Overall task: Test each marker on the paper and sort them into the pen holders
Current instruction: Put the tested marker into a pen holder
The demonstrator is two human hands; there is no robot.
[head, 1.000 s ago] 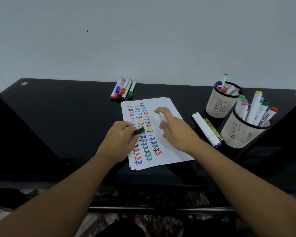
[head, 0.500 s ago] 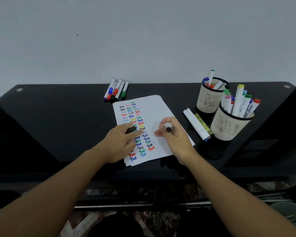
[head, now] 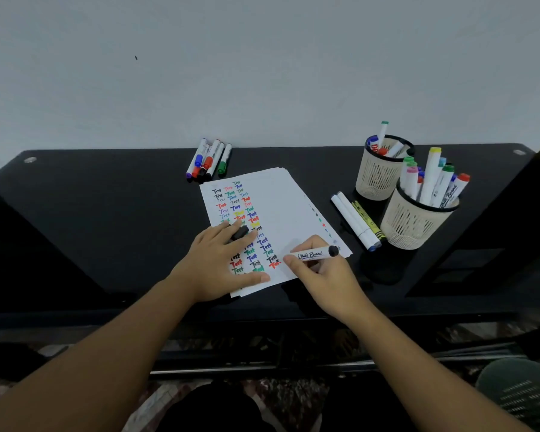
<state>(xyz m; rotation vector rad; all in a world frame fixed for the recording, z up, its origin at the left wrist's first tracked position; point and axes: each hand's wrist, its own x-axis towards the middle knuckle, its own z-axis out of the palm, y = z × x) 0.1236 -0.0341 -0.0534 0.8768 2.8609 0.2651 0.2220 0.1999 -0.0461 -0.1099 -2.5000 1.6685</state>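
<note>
Pinching a white marker (head: 314, 254) in the right hand (head: 326, 277), tip down on the paper (head: 289, 210) beside the last red word.

Pressing the sheet flat on the black table (head: 106, 213) with the left hand (head: 219, 263), fingers spread, a black cap (head: 240, 232) tucked between them. Two beige holders (head: 379, 176) at far right, both holding markers, near one fuller. Three loose markers (head: 356, 221) lying just left of the holders; five more (head: 209, 160) grouped at the table's back edge, above the paper.
</note>
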